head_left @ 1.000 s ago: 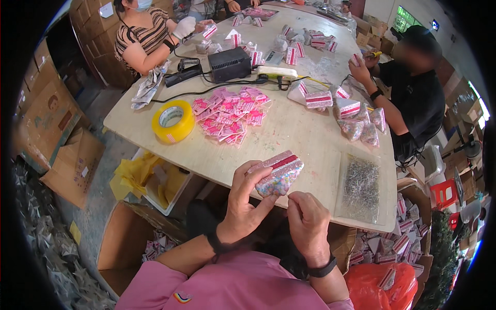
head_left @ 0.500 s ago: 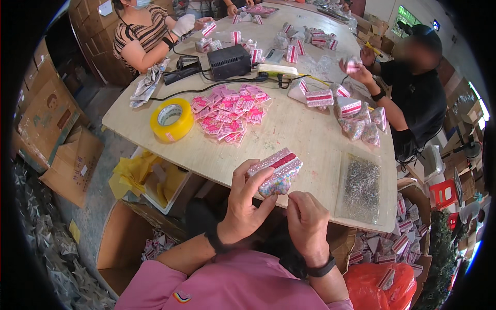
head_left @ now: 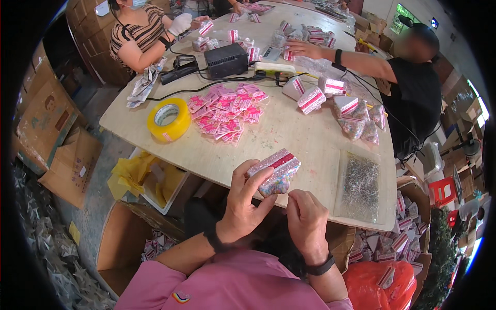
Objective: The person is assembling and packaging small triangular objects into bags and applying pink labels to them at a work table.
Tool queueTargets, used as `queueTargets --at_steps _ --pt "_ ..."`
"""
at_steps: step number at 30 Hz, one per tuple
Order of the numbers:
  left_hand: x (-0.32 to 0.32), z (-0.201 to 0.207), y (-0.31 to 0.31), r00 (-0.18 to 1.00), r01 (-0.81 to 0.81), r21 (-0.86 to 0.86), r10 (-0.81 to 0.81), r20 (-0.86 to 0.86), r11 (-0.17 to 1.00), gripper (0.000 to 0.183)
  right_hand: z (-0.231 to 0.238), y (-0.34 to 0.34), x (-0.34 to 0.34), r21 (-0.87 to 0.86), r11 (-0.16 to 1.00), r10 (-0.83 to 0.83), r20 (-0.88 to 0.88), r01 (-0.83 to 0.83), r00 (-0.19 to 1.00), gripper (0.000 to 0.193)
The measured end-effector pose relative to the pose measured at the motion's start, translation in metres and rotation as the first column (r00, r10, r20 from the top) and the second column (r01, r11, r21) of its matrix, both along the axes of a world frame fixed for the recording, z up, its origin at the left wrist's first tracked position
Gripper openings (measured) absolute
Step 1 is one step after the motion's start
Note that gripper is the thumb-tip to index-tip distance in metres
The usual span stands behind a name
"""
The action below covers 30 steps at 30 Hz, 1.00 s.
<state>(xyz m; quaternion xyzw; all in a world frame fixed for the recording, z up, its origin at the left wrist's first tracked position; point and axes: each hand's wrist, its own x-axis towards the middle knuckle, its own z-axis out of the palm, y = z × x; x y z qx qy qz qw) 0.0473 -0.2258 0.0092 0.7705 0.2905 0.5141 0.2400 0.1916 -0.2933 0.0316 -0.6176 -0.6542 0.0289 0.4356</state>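
Note:
A glittery toy cake slice (head_left: 280,169), pale pink with a dark pink stripe and coloured sprinkles, is tilted above the table's near edge. Fingers and thumb of my left hand (head_left: 243,199) grip it from the left side. Close to its lower right corner, my right hand (head_left: 307,219) is closed in a pinch; whatever it pinches is too small or hidden to make out. A clear bag of fine silvery metal pieces (head_left: 360,183) lies to the right of my hands. Beyond them is a pile of pink printed tags (head_left: 226,111).
Yellow tape roll (head_left: 169,120), black box (head_left: 226,60) and cables sit on the table (head_left: 289,129). More cake slices (head_left: 354,119) lie at right. Cartons (head_left: 121,243) flank me, and a red bag (head_left: 380,287) is at lower right. Two co-workers sit across left and right.
My hands and the held cake slice stay almost still. The co-worker at right has reached across the table toward the middle, and a cake slice near the others at right has shifted.

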Motion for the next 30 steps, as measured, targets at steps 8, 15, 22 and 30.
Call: queueTargets --at_steps 8,15,22,30 --pt "0.008 -0.019 0.0 0.917 0.279 -0.374 -0.13 0.377 0.884 0.057 0.007 -0.002 -0.003 -0.041 0.999 -0.025 -0.024 0.024 0.999 0.008" --pt "0.011 -0.019 -0.005 0.854 0.422 -0.589 -0.083 0.514 0.69 0.052 0.01 -0.002 -0.002 -0.024 1.0 -0.005 -0.05 0.004 0.999 0.011" --pt "0.01 -0.021 -0.005 0.848 0.437 -0.575 -0.105 0.519 0.692 0.054 0.011 -0.003 0.003 -0.028 1.0 -0.013 -0.039 0.012 0.999 0.01" --pt "0.011 -0.019 -0.004 0.887 0.369 -0.455 -0.162 0.432 0.81 0.055 0.009 -0.003 0.003 -0.041 0.999 -0.011 -0.029 0.01 1.0 0.009"
